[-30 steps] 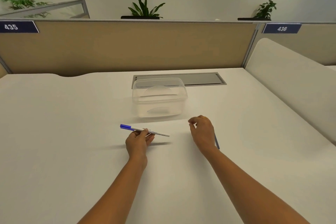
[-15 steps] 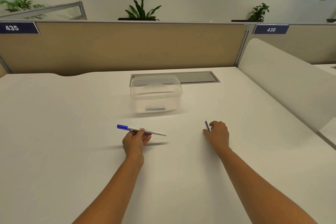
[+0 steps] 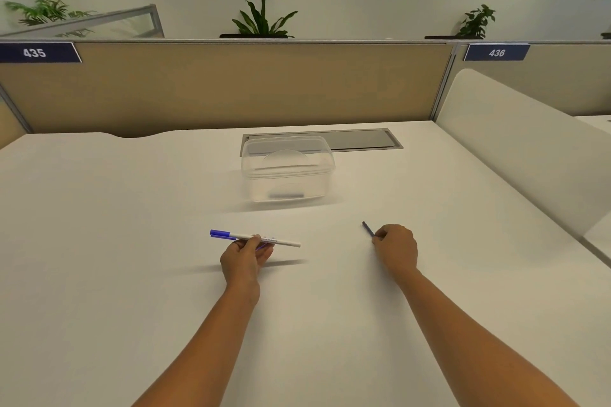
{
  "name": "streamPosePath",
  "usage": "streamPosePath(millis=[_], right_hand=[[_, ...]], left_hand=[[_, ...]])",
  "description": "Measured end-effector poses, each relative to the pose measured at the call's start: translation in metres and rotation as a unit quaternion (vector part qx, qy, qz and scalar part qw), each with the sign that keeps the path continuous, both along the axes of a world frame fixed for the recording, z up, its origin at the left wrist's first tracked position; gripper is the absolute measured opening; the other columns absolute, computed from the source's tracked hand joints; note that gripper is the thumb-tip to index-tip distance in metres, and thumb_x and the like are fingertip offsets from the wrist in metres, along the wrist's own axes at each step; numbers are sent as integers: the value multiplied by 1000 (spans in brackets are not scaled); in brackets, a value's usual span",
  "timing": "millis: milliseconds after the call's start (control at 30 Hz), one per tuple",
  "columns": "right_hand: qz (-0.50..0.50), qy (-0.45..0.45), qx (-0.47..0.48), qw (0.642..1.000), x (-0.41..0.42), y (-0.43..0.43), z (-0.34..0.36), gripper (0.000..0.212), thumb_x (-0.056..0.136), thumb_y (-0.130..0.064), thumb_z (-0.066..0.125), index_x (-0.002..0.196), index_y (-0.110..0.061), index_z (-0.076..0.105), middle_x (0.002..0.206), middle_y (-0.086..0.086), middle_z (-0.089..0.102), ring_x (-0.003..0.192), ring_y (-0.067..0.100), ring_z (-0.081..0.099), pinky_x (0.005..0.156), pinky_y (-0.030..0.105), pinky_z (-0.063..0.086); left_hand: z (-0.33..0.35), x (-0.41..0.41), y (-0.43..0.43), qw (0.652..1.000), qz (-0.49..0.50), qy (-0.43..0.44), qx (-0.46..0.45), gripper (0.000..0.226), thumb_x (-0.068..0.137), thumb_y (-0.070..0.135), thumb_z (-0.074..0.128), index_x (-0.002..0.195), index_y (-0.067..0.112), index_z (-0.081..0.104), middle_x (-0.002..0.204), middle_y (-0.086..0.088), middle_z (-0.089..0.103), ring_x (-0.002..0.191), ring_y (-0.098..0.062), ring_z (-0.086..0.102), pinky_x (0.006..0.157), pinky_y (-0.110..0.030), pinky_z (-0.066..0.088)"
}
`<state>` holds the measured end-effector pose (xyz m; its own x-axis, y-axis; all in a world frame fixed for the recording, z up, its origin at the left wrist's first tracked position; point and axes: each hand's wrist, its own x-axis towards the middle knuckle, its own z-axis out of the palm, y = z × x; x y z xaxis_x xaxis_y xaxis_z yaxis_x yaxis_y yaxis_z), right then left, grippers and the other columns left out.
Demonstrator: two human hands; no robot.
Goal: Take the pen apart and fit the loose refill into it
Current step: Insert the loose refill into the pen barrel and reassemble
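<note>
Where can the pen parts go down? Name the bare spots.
Bare desk lies between the left hand, holding the pen, and the right hand, holding the refill; also left of the pen, and between both hands and the clear container. The back, by container and cable hatch, is crowded.

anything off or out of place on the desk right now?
Nothing stands out. The left hand holds the pen, whole with its blue cap on; the right hand pinches the refill. The clear container sits upright behind them.
</note>
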<state>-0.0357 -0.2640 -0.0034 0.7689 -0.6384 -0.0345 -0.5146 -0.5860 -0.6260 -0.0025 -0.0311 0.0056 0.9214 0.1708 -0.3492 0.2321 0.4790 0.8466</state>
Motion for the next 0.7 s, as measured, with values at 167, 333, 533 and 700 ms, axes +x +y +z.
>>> streamPosePath(millis=[167, 333, 533, 700], right_hand=[[15, -44, 29, 998, -1, 11, 6, 19, 86, -11, 50, 96, -10, 66, 107, 11, 64, 92, 27, 59, 68, 26, 37], [90, -113, 120, 982, -7, 31, 20, 11, 86, -12, 55, 91, -10, 65, 96, 8, 68, 84, 25, 60, 72, 32, 42], [168, -138, 98, 971, -15, 56, 29, 11, 85, -9, 58, 88, -9, 69, 91, 7, 68, 78, 20, 53, 74, 32, 43], [208, -159, 99, 960, -20, 69, 31, 11, 85, -7, 59, 89, -7, 69, 95, 9, 68, 85, 15, 50, 71, 19, 33]], left_hand=[[4, -3, 2, 1000, 7, 9, -17, 16, 87, -2, 53, 72, 4, 54, 74, -10, 58, 65, -20, 62, 55, -18, 56], [9, -5, 1, 999, 6, 14, -29, 16, 87, -2, 53, 72, 3, 54, 73, -11, 58, 68, -22, 60, 55, -18, 56], [13, -5, 8, 997, 24, 32, -65, 14, 87, 0, 55, 73, 1, 56, 74, -11, 61, 47, -13, 66, 55, -19, 57], [14, -9, 11, 995, 31, 41, -91, 15, 87, 1, 55, 72, 0, 56, 74, -12, 61, 43, -10, 64, 53, -19, 57]])
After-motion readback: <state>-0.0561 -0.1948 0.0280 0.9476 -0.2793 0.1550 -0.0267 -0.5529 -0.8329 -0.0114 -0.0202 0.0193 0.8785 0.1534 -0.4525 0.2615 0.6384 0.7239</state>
